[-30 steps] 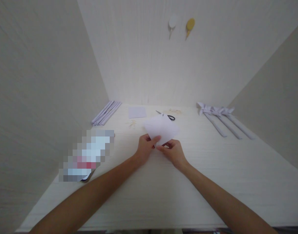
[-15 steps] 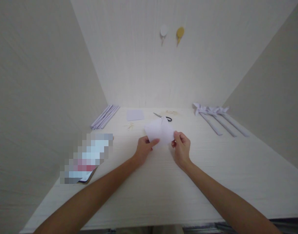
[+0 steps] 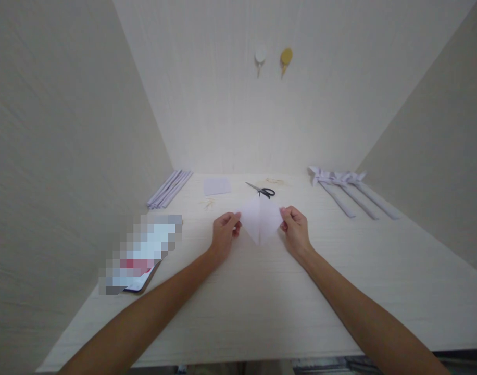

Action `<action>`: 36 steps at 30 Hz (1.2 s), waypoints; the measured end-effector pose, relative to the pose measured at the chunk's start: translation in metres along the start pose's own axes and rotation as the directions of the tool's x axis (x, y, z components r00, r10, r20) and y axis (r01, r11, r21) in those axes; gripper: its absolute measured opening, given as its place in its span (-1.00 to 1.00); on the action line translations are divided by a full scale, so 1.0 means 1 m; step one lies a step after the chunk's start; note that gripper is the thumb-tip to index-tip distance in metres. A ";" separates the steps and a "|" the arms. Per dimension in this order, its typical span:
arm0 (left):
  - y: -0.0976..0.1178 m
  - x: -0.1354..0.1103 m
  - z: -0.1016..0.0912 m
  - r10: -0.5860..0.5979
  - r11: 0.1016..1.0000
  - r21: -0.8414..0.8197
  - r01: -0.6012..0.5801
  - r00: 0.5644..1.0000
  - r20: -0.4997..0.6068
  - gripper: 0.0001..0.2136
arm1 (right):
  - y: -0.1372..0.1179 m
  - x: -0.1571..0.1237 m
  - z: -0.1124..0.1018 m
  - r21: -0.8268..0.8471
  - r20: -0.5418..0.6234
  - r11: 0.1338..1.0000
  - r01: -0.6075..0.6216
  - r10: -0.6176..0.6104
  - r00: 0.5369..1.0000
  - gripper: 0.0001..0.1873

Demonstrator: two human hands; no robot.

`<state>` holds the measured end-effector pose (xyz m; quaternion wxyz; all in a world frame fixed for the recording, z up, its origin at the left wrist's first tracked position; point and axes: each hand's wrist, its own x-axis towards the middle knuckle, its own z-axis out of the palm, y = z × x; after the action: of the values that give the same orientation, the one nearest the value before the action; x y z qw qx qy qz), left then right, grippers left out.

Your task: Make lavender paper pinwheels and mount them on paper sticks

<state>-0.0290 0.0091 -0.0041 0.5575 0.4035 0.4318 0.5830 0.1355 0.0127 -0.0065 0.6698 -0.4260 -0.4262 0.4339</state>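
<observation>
A square sheet of pale paper (image 3: 260, 220) is held like a diamond just above the middle of the light wooden table (image 3: 262, 307), with a crease down its centre. My left hand (image 3: 224, 233) pinches its left corner. My right hand (image 3: 295, 229) pinches its right corner. Both hands have the fingers closed on the paper.
Black-handled scissors (image 3: 262, 190) lie just behind the paper. A small paper square (image 3: 217, 185) and rolled paper sticks (image 3: 170, 188) lie at the back left. Paper pinwheels on sticks (image 3: 350, 190) lie at the back right. A blurred flat object (image 3: 140, 255) sits at the left. Walls enclose three sides.
The paper was folded and held at its lower edge by both hands; now it is opened out flat, with my hands moved apart to its left and right corners.
</observation>
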 end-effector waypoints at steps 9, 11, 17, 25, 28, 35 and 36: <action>0.002 -0.001 -0.001 -0.048 0.992 -0.114 0.052 0.998 0.036 -0.78 | -0.003 0.002 0.004 0.164 0.088 0.981 -0.106 0.092 0.992 -0.66; 0.003 -0.002 0.000 -0.058 0.980 -0.186 0.072 0.995 0.078 -0.76 | -0.004 0.001 0.004 0.183 0.100 0.975 -0.127 0.110 0.989 -0.67; 0.003 -0.004 0.002 -0.070 0.976 -0.190 0.109 0.977 0.201 -0.58 | -0.003 -0.001 0.007 0.194 0.096 0.968 -0.157 0.140 0.985 -0.68; -0.002 -0.007 0.001 0.026 0.993 -0.116 -0.001 0.977 0.213 -0.54 | -0.002 -0.004 0.008 0.083 0.005 0.985 -0.149 0.150 0.989 -0.63; -0.001 -0.007 0.002 0.020 0.996 -0.092 0.000 0.977 0.211 -0.55 | -0.002 -0.004 0.008 0.050 -0.017 0.991 -0.122 0.123 0.992 -0.63; 0.001 -0.009 0.005 0.022 0.984 0.178 -0.021 1.000 -0.003 -0.69 | 0.002 -0.006 0.008 -0.068 0.077 0.992 -0.104 0.109 0.991 -0.64; 0.001 -0.008 0.005 0.037 0.980 0.199 -0.027 0.998 -0.047 -0.70 | 0.002 -0.006 0.008 -0.071 0.089 0.993 -0.098 0.104 0.991 -0.67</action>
<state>-0.0240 0.0011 -0.0019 0.4939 0.4491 0.4950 0.5561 0.1256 0.0091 -0.0075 0.6118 -0.4486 -0.4490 0.4722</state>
